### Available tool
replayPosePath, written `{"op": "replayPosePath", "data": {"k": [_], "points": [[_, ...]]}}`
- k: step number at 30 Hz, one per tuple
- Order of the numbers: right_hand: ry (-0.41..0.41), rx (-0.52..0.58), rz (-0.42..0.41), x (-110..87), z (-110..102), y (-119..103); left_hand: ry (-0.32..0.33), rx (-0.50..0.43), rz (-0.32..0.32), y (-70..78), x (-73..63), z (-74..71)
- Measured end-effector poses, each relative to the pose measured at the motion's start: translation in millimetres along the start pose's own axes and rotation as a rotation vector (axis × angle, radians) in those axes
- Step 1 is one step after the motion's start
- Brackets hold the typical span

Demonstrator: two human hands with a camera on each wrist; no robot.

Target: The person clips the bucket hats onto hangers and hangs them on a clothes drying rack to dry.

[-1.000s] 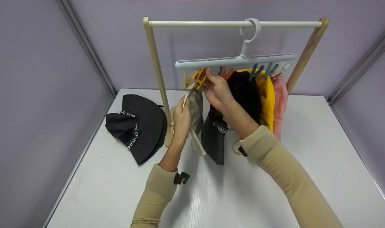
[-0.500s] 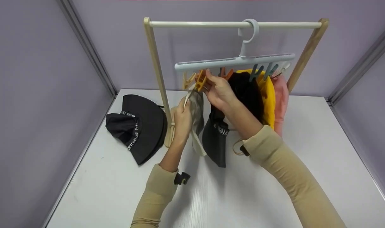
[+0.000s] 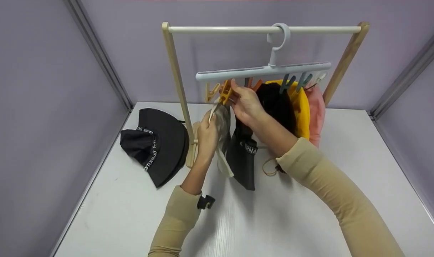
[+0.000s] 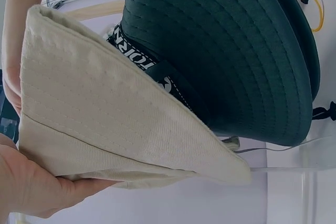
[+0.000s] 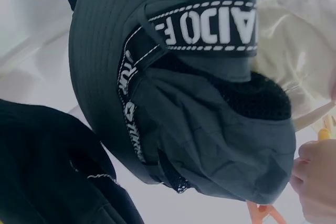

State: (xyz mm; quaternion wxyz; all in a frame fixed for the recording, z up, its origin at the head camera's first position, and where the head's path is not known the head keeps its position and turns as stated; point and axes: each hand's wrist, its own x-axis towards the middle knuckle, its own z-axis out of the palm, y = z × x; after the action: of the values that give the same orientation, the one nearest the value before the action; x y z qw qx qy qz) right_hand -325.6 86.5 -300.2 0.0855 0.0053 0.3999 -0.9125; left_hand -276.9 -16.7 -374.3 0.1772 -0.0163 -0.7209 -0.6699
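Note:
My left hand point(image 3: 207, 137) grips a cream bucket hat point(image 3: 223, 125) by its edge, below the left end of the pale hanger point(image 3: 238, 74). In the left wrist view the hat's stitched brim point(image 4: 105, 93) fills the middle, fingers under the fold. My right hand point(image 3: 249, 107) pinches an orange-yellow clothespin point(image 3: 225, 92) at the top of that hat; whether its tips bite the cloth cannot be made out. A black hat with white lettering point(image 3: 241, 164) hangs just right of the cream one, partly behind my right hand, below an orange-red clothespin point(image 3: 256, 84).
Another black lettered hat point(image 3: 167, 142) lies on the white table at left. Black point(image 3: 275, 107), yellow point(image 3: 302, 110) and pink point(image 3: 315, 114) hats hang at right by clothespins. The hanger hooks over a white rail point(image 3: 220, 30) between wooden posts. A pale yellow clothespin point(image 3: 212, 92) hangs at far left.
The hanger's hook has slid slightly left along the rail. My right forearm has shifted a little right and down. Both hands keep their holds on the clothespin and the cream hat.

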Motion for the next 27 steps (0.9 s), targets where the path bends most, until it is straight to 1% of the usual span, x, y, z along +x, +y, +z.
{"op": "replayPosePath", "data": {"k": [4, 10, 19, 23, 27], "points": [[0.034, 0.012, 0.009, -0.3, 3.9, -0.2, -0.011, 0.009, 0.023, 0.4, 0.1, 0.0], [0.06, -0.008, 0.011, -1.0, 5.8, -1.9, 0.005, 0.012, 0.043, 1.7, -0.8, 0.8], [0.039, -0.016, -0.008, -1.3, 1.9, -2.1, 0.01, 0.019, 0.047, 5.5, -3.0, 2.2], [0.028, -0.02, -0.024, -0.8, 1.0, -1.7, 0.007, 0.003, 0.043, 7.3, -4.1, 2.2], [0.018, -0.002, -0.033, -0.4, 0.1, -2.1, -0.003, -0.024, 0.036, 7.9, -5.1, 2.5]]}}
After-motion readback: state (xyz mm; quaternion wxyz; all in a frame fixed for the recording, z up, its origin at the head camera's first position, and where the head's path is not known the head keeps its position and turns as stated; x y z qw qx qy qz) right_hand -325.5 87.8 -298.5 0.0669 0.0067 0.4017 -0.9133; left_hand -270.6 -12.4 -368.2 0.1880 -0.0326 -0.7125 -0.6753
